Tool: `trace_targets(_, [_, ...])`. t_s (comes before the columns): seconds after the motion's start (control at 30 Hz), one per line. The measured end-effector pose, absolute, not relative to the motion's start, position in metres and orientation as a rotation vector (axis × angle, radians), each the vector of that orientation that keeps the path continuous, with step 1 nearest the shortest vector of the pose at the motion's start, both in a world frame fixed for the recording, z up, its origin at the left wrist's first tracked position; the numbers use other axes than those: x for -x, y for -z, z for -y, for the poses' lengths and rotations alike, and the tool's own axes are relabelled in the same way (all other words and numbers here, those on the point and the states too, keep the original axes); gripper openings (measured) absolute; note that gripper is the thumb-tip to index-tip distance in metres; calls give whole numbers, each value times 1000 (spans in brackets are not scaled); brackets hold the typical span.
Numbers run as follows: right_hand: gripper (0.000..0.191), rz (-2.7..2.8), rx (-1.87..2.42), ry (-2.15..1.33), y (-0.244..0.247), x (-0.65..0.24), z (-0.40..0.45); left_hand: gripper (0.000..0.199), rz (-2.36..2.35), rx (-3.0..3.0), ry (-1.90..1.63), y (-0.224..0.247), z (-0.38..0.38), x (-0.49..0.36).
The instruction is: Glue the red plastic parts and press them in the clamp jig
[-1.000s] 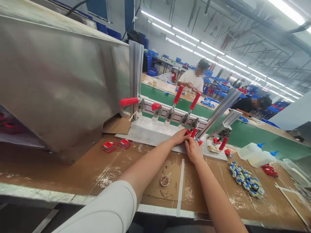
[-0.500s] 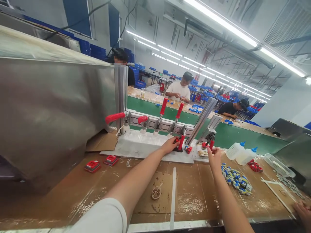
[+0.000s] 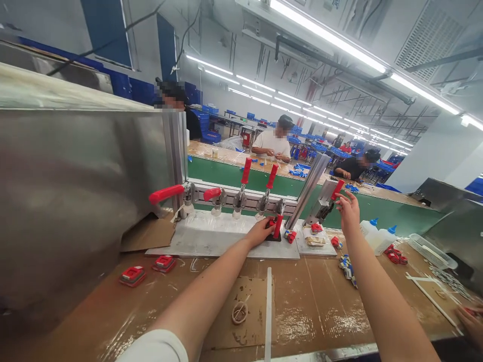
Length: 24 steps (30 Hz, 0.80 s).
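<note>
My left hand [image 3: 259, 233] is closed on a small red part [image 3: 270, 224] lying on a dark base under the rightmost clamp of the long rail. Its red clamp handle [image 3: 278, 226] points down beside my fingertips, which partly hide the part. My right hand [image 3: 349, 208] is raised, fingers apart, with the fingertips at the upright red handle [image 3: 337, 190] of a separate toggle clamp [image 3: 320, 208]. Below that clamp, a red piece [image 3: 316, 229] rests on a whitish block [image 3: 315, 241]. Another red-and-blue piece [image 3: 290, 236] sits between the two fixtures.
Two red parts [image 3: 133, 275] lie at left. A round cup [image 3: 239, 312] stands on cardboard in front. At right are blue-capped bottles [image 3: 385, 240], blue-yellow pieces [image 3: 347, 269], red parts [image 3: 395, 255] and a white basket [image 3: 432, 251]. Another person's hand [image 3: 471, 319] shows at lower right.
My right hand has moved up, and the separate clamp's red handle has swung from down to upright, uncovering the red piece below. My left hand stays at the same clamp.
</note>
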State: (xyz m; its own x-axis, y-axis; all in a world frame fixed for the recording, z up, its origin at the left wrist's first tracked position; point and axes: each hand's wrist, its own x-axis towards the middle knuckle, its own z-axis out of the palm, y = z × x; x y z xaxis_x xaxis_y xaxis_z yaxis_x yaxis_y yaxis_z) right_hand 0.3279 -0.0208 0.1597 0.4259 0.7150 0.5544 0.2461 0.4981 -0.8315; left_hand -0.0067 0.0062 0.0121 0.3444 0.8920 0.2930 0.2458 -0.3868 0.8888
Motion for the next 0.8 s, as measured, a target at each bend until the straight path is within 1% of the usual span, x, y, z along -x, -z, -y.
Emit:
trace_targets(0.1, [49, 1061, 1167, -171, -110, -335, 24, 46, -1003, -1835, -1064, -12, -6, 7])
trace_targets(0.2, [54, 1155, 1277, -221, -55, -333, 33, 45, -1000, -1831, -1064, -11, -7, 6])
trace_targets(0.3, [62, 1283, 1380, -313, -26, -328, 34, 45, -993, -1827, -1062, -10, -8, 6])
trace_targets(0.43, [57, 1297, 1477, -339, -22, -344, 27, 46, -998, -1832, -1055, -12, -8, 6])
trace_targets(0.6, [57, 1094, 1586, -284, -30, -394, 22, 43, -1001, -1841, -1058, -15, -6, 6])
trace_targets(0.8, [50, 979, 1691, -205, -28, -429, 28, 43, -1008, -1829, -1052, -13, -7, 7])
